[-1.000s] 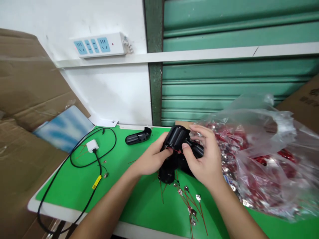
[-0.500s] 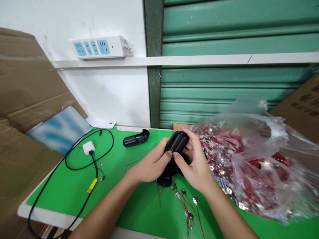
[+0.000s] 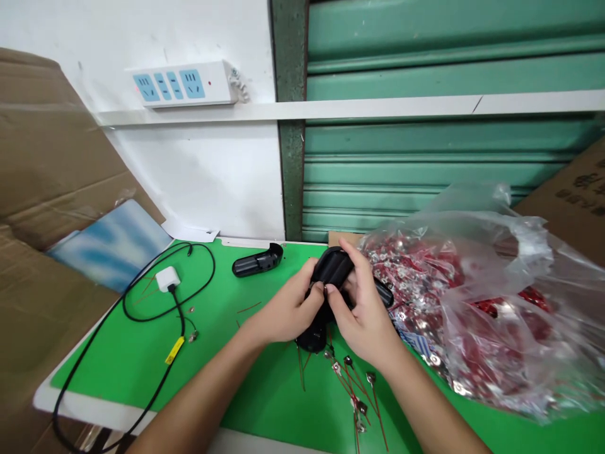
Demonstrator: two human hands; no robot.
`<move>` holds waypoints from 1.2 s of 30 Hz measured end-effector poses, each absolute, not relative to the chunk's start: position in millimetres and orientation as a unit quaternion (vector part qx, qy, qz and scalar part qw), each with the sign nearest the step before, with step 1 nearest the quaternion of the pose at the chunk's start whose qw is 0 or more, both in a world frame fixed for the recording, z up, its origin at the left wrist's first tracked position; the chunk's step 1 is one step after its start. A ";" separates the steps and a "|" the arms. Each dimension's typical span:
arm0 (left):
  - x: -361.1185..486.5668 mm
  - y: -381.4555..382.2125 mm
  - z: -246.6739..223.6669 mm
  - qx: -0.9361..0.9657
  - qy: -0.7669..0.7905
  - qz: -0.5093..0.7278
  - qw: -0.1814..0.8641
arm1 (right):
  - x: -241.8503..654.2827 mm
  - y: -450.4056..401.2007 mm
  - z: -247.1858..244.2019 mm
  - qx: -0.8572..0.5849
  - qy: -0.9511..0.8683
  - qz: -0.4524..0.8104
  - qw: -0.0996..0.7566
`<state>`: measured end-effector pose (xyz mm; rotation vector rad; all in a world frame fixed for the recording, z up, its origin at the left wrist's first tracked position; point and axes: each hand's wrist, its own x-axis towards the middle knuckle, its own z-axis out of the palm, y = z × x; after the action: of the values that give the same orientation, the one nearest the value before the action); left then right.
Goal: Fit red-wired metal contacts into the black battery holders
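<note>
Both hands hold a black curved plastic shell above the green mat. My left hand grips its left side, and my right hand wraps the right side. The two thumbs press close together on its lower end; whatever lies under their tips is too small to make out. Below the hands, another black plastic part rests on the mat, and the end of a black piece shows past my right hand. Several small metal contacts with red wires lie just in front. A similar black shell lies farther back.
A clear plastic bag full of red-wired metal contacts fills the right side. On the left lie a black cable and a white square adapter. Cardboard stands at the left edge; a power strip hangs on the wall.
The held shell has turned slightly, so less of its glossy hollow shows. A black piece's end has come into view right of my right hand. Both thumbs stay pressed on the shell.
</note>
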<state>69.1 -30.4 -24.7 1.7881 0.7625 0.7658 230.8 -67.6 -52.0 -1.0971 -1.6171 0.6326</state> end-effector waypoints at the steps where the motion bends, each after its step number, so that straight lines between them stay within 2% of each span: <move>1: 69.5 -30.6 -25.0 0.741 0.317 0.320 0.499 | 230.4 -67.5 -52.5 -0.456 -0.675 0.261 0.518; 20: 82.6 -33.9 -37.7 0.739 0.355 0.344 0.459 | 226.0 -63.0 -60.8 -0.469 -0.667 0.234 0.530; 25: 75.4 -30.6 -31.5 0.700 0.333 0.350 0.525 | 228.2 -65.0 -55.2 -0.459 -0.657 0.279 0.528; 30: 57.5 -7.3 -29.2 0.547 0.369 0.441 0.609 | 230.4 -62.6 -47.0 -0.445 -0.634 0.248 0.581; 33: 47.1 5.9 -26.8 0.456 0.383 0.513 0.618 | 230.9 -60.4 -44.4 -0.462 -0.618 0.196 0.605; 36: 39.6 15.2 -24.2 0.405 0.369 0.558 0.623 | 229.9 -61.1 -45.3 -0.464 -0.634 0.170 0.595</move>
<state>39.6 15.2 -24.2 0.9301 0.8466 1.2818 229.9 -61.1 -45.3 -1.0774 -1.4731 0.3949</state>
